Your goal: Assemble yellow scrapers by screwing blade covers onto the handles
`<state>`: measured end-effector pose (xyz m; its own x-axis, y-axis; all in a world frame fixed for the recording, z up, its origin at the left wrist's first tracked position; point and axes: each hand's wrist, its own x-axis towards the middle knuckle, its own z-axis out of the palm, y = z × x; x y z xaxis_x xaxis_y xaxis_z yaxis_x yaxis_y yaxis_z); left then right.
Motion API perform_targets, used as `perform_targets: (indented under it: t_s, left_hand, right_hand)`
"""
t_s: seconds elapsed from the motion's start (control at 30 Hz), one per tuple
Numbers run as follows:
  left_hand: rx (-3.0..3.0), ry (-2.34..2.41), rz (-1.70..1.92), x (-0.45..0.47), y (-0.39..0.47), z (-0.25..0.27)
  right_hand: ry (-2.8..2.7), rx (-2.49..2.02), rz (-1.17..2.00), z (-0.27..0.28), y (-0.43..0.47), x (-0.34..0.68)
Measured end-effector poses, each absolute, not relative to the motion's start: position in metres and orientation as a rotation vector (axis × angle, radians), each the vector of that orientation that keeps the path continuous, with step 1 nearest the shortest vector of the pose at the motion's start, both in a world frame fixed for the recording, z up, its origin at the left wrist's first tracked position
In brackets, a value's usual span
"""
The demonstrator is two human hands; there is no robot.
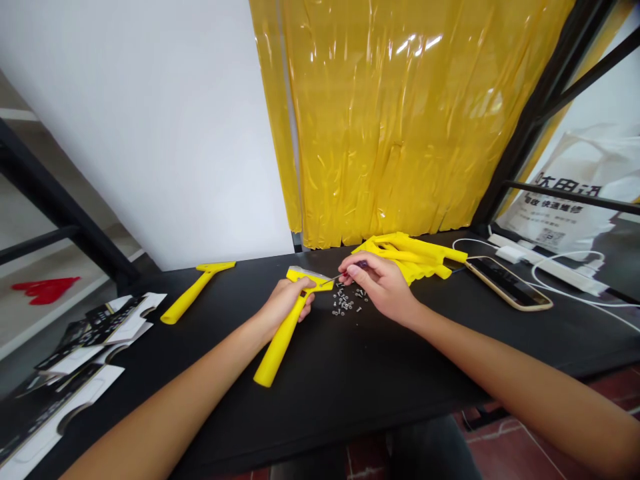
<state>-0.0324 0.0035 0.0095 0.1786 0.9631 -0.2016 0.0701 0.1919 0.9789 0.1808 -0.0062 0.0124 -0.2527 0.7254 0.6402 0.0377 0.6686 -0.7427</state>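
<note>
My left hand point(287, 303) is closed around the neck of a yellow scraper point(280, 347), its handle slanting toward me and a grey metal strip along its wide head. Between the fingertips of my right hand point(383, 283) is a small screwdriver point(350, 270) with a dark red handle. Its thin shaft points left and reaches the scraper's head; whether the tip sits on a screw is too small to tell. Just below the shaft, several loose screws and nuts point(345, 303) lie scattered on the black table point(360, 387).
Another yellow scraper point(197, 293) lies at the left. A pile of yellow scraper parts point(413, 253) is behind my right hand. Printed cards point(95, 340) cover the left side. A phone point(510, 283), a power strip point(555, 267) with white cables and a plastic bag point(560, 193) are at the right.
</note>
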Motion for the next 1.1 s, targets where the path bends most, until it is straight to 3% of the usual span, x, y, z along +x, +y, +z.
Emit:
perform_targets:
  t_s: [0.23,0.67,1.1]
  left_hand:
    - [1.23,1.194,0.888,-0.034,0.007,0.003]
    - [1.35,1.274,0.883,-0.028,0.003,0.001]
    - [1.263,1.281,0.781,-0.035,0.007,0.008]
  right_hand:
    - [-1.785,-0.705,0.651,0.013,-0.004,0.181]
    - [-1.929,-1.389,0.072,0.02,-0.006,0.187]
    - [-2.433,-0.966,-0.006,0.034,-0.005,0.205]
